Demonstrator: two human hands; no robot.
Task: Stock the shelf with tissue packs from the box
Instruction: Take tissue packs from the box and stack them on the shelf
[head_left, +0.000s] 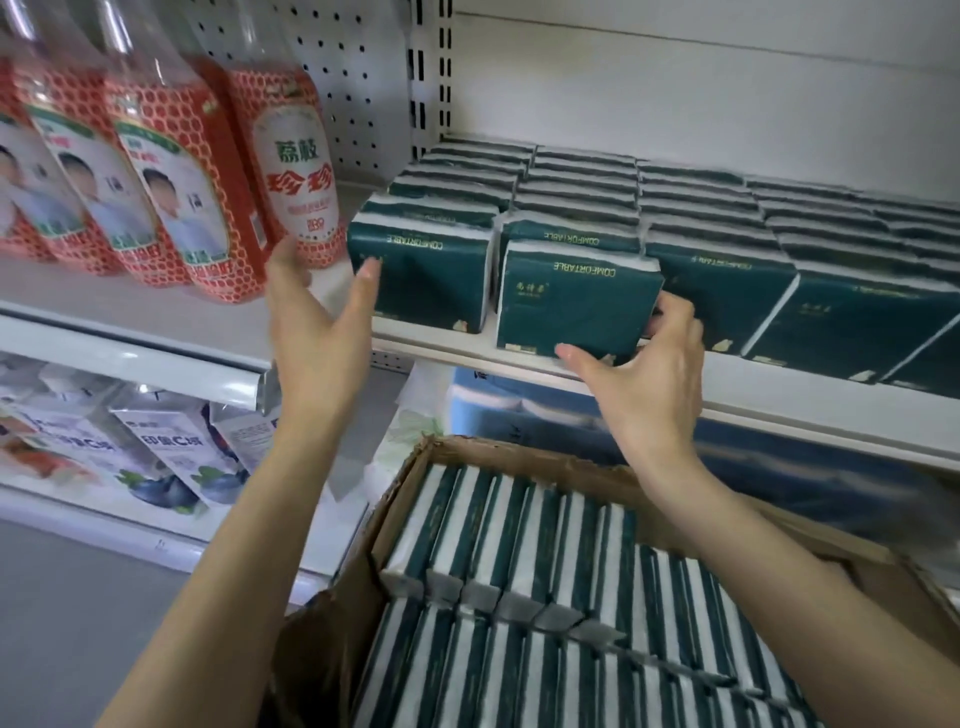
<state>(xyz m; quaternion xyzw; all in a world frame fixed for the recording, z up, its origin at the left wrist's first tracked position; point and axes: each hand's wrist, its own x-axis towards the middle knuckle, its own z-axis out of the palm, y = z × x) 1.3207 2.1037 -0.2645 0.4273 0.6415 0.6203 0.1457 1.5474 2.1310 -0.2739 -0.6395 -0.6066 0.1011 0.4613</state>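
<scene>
Seating a pack (574, 299) with the right hand (644, 374) gripping it; left hand (317, 317) spread, empty; shelf (779, 384) nearly full; box (519, 467) still well stocked.

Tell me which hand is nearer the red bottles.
Left. The left hand is just in front of the nearest red bottle; the right hand grips a tissue pack farther to the right.
</scene>
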